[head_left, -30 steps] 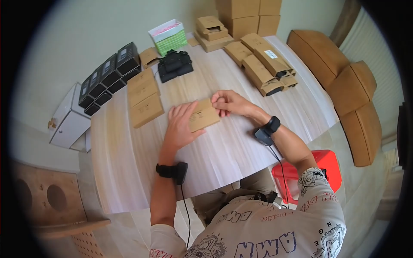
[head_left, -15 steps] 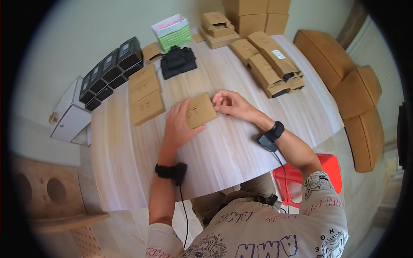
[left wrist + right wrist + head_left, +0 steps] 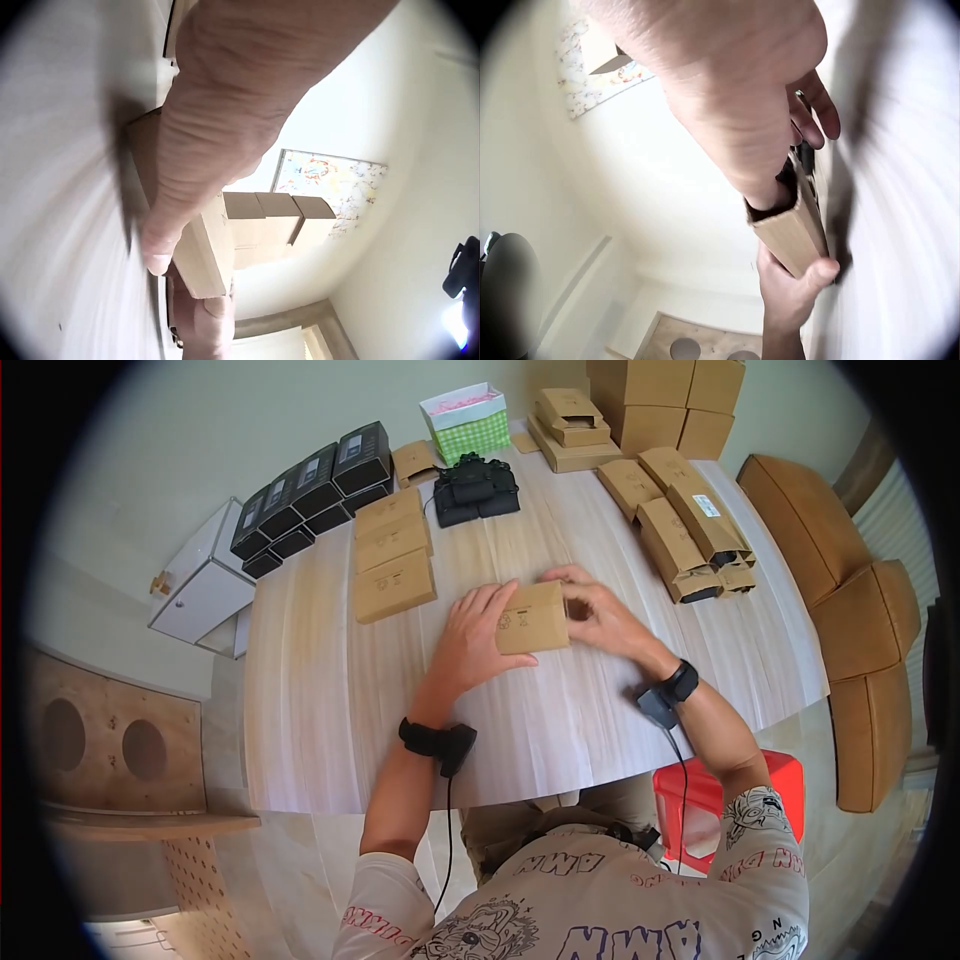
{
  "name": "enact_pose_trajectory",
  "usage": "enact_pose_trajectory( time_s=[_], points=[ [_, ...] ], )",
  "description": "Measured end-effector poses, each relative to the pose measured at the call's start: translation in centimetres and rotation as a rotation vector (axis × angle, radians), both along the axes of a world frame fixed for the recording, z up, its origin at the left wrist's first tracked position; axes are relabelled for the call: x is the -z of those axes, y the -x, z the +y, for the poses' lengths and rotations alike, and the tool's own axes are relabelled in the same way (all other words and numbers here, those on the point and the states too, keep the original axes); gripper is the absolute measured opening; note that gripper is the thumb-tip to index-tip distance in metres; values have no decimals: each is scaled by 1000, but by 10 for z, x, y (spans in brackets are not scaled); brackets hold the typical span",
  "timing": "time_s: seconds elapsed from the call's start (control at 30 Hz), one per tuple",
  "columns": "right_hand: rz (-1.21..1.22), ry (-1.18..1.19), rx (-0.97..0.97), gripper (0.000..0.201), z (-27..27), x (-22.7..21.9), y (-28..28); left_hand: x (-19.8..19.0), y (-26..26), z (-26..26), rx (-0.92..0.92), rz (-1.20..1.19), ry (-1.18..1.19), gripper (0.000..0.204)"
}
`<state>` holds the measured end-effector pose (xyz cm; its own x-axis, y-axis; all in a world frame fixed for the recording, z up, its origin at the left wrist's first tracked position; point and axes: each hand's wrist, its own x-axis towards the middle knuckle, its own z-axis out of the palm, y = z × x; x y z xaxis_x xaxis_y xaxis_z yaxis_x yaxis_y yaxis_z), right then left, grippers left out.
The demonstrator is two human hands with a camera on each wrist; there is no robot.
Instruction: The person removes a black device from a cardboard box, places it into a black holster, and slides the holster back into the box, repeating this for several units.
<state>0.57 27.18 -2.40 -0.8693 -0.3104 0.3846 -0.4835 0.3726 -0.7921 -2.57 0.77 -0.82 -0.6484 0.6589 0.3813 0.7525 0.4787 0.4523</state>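
A small cardboard box (image 3: 532, 622) is held above the near part of the table by my left hand (image 3: 475, 635), fingers across its left part and thumb along the near edge. At the box's right end is my right hand (image 3: 605, 622), fingers apart. The right wrist view shows that end of the box (image 3: 791, 240) open, with one digit of my right hand (image 3: 735, 97) inside; the other fingers hang loosely bent beside a dark thing (image 3: 806, 157) I cannot identify. In the left wrist view, my left thumb (image 3: 159, 251) lies along the box (image 3: 206, 259).
Flat cardboard boxes (image 3: 394, 587) lie in a row on the left, beside stacked black boxes (image 3: 362, 458). Behind are a black camera-like item (image 3: 478, 490) and a green checked bag (image 3: 470, 432). Opened cardboard boxes (image 3: 672, 538) lie at right; a red stool (image 3: 780, 790) stands below.
The head view has shifted, moving the scene rightward. The box has turned so its edges lie straighter across the view. My right fingers have spread from a closer bunch at its right end.
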Motion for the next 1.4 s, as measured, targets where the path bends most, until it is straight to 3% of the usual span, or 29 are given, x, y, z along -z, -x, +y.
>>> enact_pose_trajectory(
  time_s=[0.1,0.17,0.2,0.27,0.3,0.37,0.47,0.57,0.73,0.83,1.0,1.17,1.27,1.4],
  points=[
    [-50,62,79,37,29,-8,14,-3,7,-8,-70,44,-10,109],
    [-279,43,256,42,54,-11,24,-3,9,-14,-122,69,-6,108],
    [-280,41,260,42,65,-5,26,-1,11,-17,-152,103,7,107],
    [-248,-99,453,55,78,9,29,0,13,-20,-182,138,18,107],
    [-247,-102,453,55,76,6,28,-1,13,-21,-200,153,29,106],
    [96,-314,451,69,70,3,21,-1,13,-23,-220,169,38,106],
    [91,-392,329,73,54,-19,1,-5,12,-21,-235,197,34,105],
    [104,-481,252,71,43,-12,5,-15,7,-22,-256,196,-6,106],
    [185,-564,251,63,-1,-10,22,-44,20,-48,-345,114,-89,105],
    [211,-563,280,61,-27,-5,45,-49,42,-87,-448,193,63,105],
    [247,-530,373,59,-59,7,82,-49,94,-134,-464,209,164,105],
    [275,-453,463,60,-71,18,88,-54,154,-134,-429,266,241,104],
    [298,-430,450,61,-69,23,89,-64,179,-121,-397,169,349,108],
    [287,-429,433,60,-67,21,88,-47,205,-119,-364,146,380,108]
  ],
)
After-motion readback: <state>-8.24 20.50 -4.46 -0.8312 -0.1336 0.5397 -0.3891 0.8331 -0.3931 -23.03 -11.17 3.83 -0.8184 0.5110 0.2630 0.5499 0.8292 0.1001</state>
